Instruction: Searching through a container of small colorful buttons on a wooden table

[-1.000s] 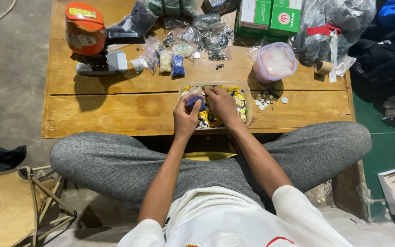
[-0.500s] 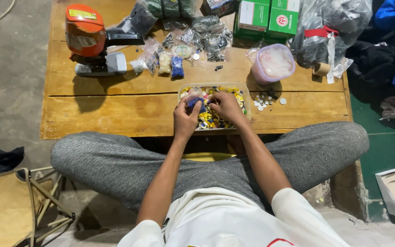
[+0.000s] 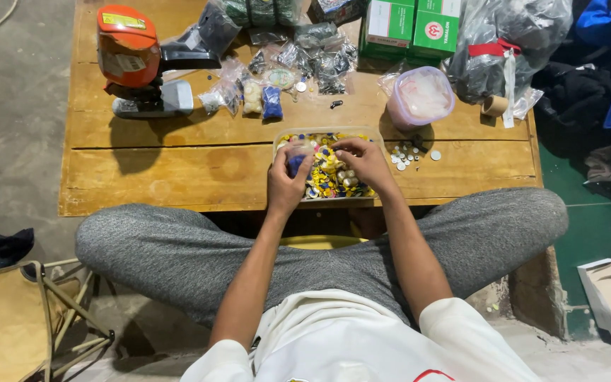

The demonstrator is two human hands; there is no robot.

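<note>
An orange machine (image 3: 130, 60) stood at the table's (image 3: 178, 166) left, small bags (image 3: 249, 95) beside it. The left hand (image 3: 288, 180) pinched a small clear bag (image 3: 297, 157) over the clear tray (image 3: 325, 166) of coloured buttons; the right hand (image 3: 363, 161) curled narrowly into them. Loose white buttons (image 3: 408, 152) and a lidded tub (image 3: 420, 97) lay to the right.

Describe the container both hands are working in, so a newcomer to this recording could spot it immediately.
On the low wooden table, look at the near edge, straight ahead of the seated person. There sits a clear rectangular plastic tray under the left hand and right hand. Unlike the lidded round tub behind it, it brims with small multicoloured discs.
</note>
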